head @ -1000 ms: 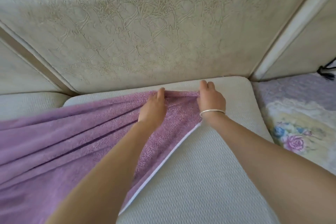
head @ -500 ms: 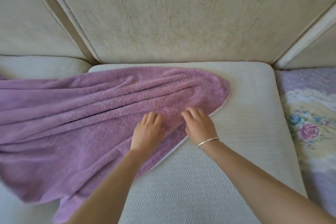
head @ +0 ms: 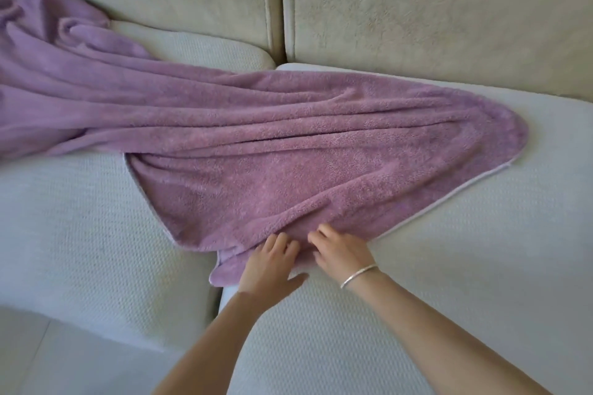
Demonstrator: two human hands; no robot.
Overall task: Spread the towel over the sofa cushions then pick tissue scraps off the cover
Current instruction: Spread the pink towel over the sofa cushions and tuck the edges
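Note:
A purple towel [head: 256, 138] lies bunched in long folds across two cream seat cushions, its rounded end pointing right and its other end piled at the far left. My left hand [head: 272, 266] and my right hand [head: 340, 253], which wears a silver bracelet, sit side by side on the towel's near edge. Their fingertips press into the fabric fold there. Whether the fingers pinch the fabric or only rest on it I cannot tell. No tissue scraps are visible on the cover.
The left seat cushion [head: 80, 234] and the right seat cushion [head: 481, 266] meet at a gap just below my left hand. Cream embossed back cushions [head: 433, 9] stand behind. Pale floor [head: 48, 362] shows at the bottom left.
Both hands have moved from the towel's far corner at the backrest down to its near edge. The view has pulled back and swung left, so more towel and the left cushion show.

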